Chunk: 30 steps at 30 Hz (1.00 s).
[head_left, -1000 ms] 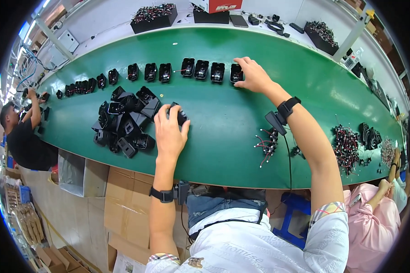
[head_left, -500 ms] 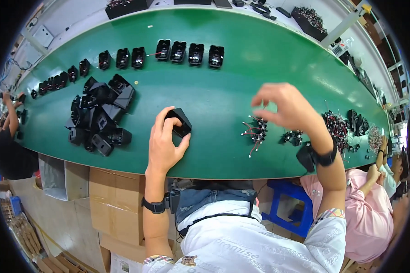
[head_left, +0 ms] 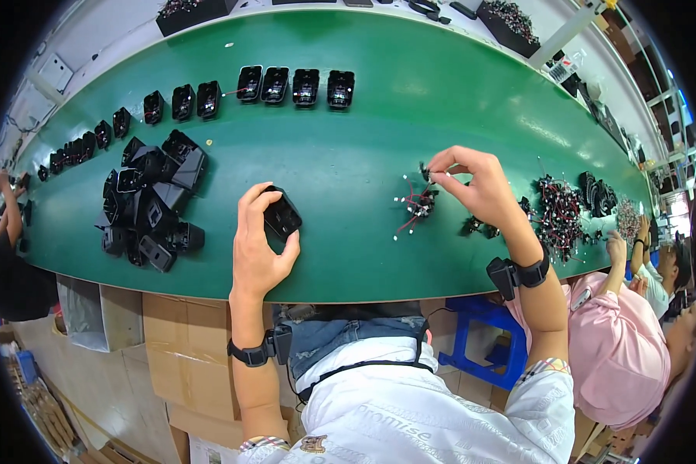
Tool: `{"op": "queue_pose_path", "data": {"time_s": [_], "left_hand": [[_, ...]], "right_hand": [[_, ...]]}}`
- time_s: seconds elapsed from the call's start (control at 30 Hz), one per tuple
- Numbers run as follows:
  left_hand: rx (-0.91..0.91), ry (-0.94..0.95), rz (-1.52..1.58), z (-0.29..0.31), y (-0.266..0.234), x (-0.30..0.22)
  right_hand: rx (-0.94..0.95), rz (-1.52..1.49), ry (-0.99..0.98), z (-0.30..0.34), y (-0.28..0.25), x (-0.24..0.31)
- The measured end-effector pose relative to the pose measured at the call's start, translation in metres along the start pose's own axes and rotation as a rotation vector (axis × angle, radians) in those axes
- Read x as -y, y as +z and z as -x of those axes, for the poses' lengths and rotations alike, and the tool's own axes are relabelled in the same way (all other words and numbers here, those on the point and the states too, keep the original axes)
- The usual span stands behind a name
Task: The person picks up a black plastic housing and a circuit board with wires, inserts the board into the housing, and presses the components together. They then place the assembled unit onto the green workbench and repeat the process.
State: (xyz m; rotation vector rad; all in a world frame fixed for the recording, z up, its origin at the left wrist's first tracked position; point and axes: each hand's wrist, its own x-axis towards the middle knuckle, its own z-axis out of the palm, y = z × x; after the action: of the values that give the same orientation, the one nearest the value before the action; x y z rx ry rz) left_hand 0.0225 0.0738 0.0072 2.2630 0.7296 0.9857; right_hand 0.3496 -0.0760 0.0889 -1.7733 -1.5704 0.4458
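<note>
Black housing [head_left: 284,216] clamped in the left hand [head_left: 257,251], centre-left of frame; right of centre, the right hand [head_left: 478,188] pinches a dark part [head_left: 424,171]!

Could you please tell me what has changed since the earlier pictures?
The right hand has let go of the rightmost lined-up housing, come back toward the body, and now pinches a small black part. The left hand still holds a black housing.
</note>
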Motion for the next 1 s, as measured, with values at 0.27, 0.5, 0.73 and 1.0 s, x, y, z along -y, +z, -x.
{"op": "queue_pose_path", "data": {"time_s": [0.27, 0.5, 0.73, 1.0], "left_hand": [[0.011, 0.030, -0.016, -0.002, 0.001, -0.004], [-0.024, 0.046, -0.046, -0.003, 0.001, -0.004], [-0.019, -0.155, 0.433, 0.018, 0.016, -0.042], [-0.034, -0.089, 0.561, 0.035, 0.011, -0.088]], "right_hand": [[-0.206, 0.178, 0.088, 0.006, 0.013, -0.003], [-0.301, -0.014, 0.253, 0.006, 0.011, 0.011], [-0.154, -0.660, 0.126, 0.029, 0.038, 0.059], [-0.142, -0.619, -0.116, 0.066, 0.081, 0.096]]}}
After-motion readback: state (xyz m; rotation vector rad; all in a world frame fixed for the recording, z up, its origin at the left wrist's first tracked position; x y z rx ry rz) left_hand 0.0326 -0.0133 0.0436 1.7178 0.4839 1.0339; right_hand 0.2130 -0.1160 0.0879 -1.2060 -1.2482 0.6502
